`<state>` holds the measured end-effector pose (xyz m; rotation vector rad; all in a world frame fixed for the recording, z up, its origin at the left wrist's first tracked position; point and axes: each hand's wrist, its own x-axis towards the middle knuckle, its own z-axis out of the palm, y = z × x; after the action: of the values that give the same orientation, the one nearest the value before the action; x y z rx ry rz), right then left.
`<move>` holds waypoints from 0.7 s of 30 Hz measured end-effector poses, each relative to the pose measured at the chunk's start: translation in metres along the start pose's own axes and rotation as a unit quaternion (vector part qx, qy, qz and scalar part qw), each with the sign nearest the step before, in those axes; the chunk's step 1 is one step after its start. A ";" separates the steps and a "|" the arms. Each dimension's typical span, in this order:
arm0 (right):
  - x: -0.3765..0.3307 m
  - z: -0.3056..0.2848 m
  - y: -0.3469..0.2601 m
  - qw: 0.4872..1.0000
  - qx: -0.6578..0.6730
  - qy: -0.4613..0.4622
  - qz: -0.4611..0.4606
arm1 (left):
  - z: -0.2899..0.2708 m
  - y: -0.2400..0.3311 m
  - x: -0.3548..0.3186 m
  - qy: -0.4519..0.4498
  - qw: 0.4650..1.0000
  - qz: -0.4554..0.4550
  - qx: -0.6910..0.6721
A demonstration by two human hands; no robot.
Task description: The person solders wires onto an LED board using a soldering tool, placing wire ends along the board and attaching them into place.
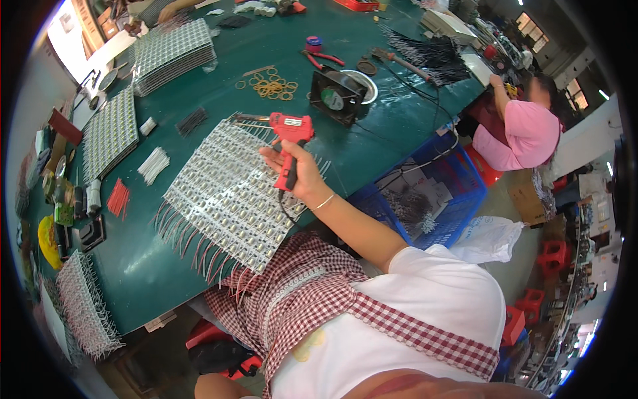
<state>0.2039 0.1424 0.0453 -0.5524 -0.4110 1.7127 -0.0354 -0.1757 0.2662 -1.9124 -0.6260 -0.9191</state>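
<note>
A red and black soldering gun (290, 126) is in my right hand (302, 171), its handle gripped between thumb and palm while some fingers stick out to the left. Its metal tip points left, over the far corner of a panel of small silvery circuit boards (229, 193). Thin red and pale wires hang off the panel's near edge, and more wires stick out at its far edge. The panel lies on the green table (156, 256) and reaches the edge by my lap. Only a bit of my left arm shows at the lower edge; my left hand is out of view.
Stacked panels (176, 56) and bundles of red wires (118, 197) and white wires (154, 165) lie left. Beyond are rubber bands (274, 86), red-handled pliers (323, 60) and a black fan (337, 98). A blue crate (458, 199) stands right, near a co-worker in pink (528, 136).
</note>
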 end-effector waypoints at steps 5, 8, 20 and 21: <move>-0.006 0.004 -0.009 1.000 -0.017 0.008 0.005 | 0.003 0.005 -0.007 -0.029 0.999 -0.028 0.017; -0.003 0.000 -0.008 1.000 -0.010 0.000 0.001 | 0.004 0.006 -0.024 -0.041 0.998 -0.045 0.028; 0.007 -0.011 0.003 1.000 -0.009 -0.008 0.024 | 0.027 -0.010 -0.091 -0.061 0.994 -0.093 0.014; 0.006 -0.007 0.000 1.000 -0.015 -0.008 0.005 | 0.029 -0.012 -0.094 -0.061 0.994 -0.090 0.008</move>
<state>0.2070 0.1480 0.0384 -0.5634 -0.4465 1.7249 -0.0900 -0.1498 0.1871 -1.9325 -0.8885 -0.9108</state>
